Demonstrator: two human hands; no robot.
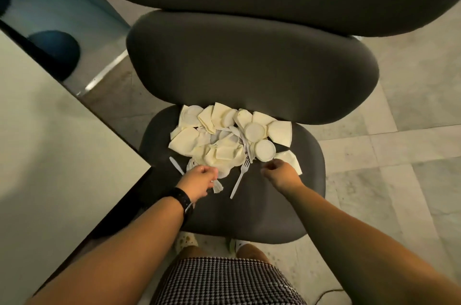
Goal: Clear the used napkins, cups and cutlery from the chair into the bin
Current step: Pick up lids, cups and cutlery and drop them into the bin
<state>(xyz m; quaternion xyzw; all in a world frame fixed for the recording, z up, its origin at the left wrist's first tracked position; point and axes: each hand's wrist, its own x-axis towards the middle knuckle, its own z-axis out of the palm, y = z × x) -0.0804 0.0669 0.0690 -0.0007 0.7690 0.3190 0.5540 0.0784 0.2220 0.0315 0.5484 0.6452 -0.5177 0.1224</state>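
Note:
A pile of cream napkins (184,141), white cups (265,150) and white plastic cutlery lies at the back of the dark chair seat (249,215). A white fork (240,178) lies loose at the pile's near edge, between my hands. My left hand (198,178), with a black wristband, curls its fingers over white plastic pieces (217,186) at the pile's near left edge. A white knife (175,165) runs under that hand. My right hand (282,175) has curled fingers at the near edge of a napkin (290,158); I cannot see whether it pinches it. No bin is in view.
A pale table (50,155) stands close on the left, its corner almost touching the seat. The chair's backrest (249,67) rises behind the pile. Tiled floor (386,167) lies to the right. My legs and shoes are right at the seat's front edge.

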